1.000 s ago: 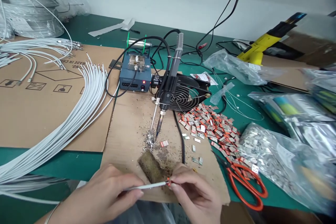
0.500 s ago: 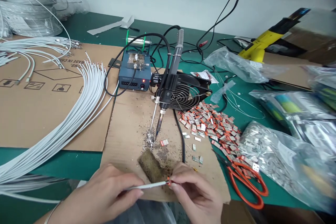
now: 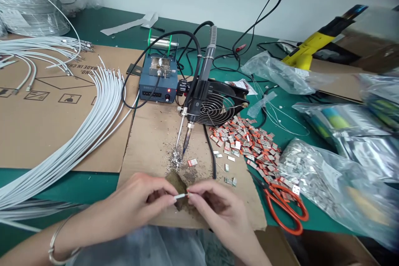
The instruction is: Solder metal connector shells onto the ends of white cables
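Note:
My left hand (image 3: 137, 203) pinches a white cable (image 3: 180, 196) close to its end, at the bottom middle. My right hand (image 3: 218, 203) has its thumb and finger closed at the cable's tip, where a bit of orange shows; the fingers hide most of it. Both hands are over a brown sponge-like block (image 3: 175, 181). Beyond them a soldering iron (image 3: 190, 129) is held tip down beside a thin metal tube (image 3: 181, 126), above scattered solder bits. A single red and silver connector (image 3: 192, 162) lies near the iron's tip.
White cables (image 3: 90, 133) curve across the left. A blue soldering station (image 3: 158, 83) and a black fan (image 3: 218, 106) stand behind. To the right are piled connectors (image 3: 255, 141), orange-handled scissors (image 3: 288, 208), a bag of metal parts (image 3: 308, 170) and a yellow heat gun (image 3: 311, 48).
My hands have come closer together and moved slightly up, with less of the white cable showing between them. The whole view has shifted a little.

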Available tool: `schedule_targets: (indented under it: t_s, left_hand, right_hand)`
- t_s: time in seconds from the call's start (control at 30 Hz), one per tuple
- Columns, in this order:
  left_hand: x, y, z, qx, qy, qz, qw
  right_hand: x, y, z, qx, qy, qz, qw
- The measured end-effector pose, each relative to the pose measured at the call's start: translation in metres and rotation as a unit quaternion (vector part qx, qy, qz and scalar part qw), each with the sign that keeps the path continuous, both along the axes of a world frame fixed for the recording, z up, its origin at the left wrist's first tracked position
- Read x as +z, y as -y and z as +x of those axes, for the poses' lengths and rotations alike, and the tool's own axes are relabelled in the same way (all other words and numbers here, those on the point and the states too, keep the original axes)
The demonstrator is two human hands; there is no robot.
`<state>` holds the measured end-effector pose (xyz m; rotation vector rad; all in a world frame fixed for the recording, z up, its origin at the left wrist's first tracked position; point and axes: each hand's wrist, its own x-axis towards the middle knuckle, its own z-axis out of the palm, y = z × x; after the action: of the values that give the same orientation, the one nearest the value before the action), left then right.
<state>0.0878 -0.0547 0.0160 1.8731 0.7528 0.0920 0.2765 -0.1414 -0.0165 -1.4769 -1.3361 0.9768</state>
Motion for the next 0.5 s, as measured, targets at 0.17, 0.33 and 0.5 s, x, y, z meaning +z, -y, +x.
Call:
schedule_targets:
  t_s: [0.17, 0.33, 0.5]
  left_hand:
    - [0.003, -0.027, 0.01, -0.004, 0.01, 0.016, 1.0]
    - [-0.005, -0.043, 0.017, 0.033, 0.017, 0.003, 0.999]
    - [-0.011, -0.046, 0.021, 0.043, 0.024, 0.019, 0.999]
  right_hand:
    - [0.018, -0.03, 0.01, 0.054, -0.146, -0.129, 0.979]
    - [0.019, -0.051, 0.013, 0.03, -0.211, -0.173, 0.962]
    - [0.01, -0.056, 0.012, 0.001, -0.234, -0.152, 0.96]
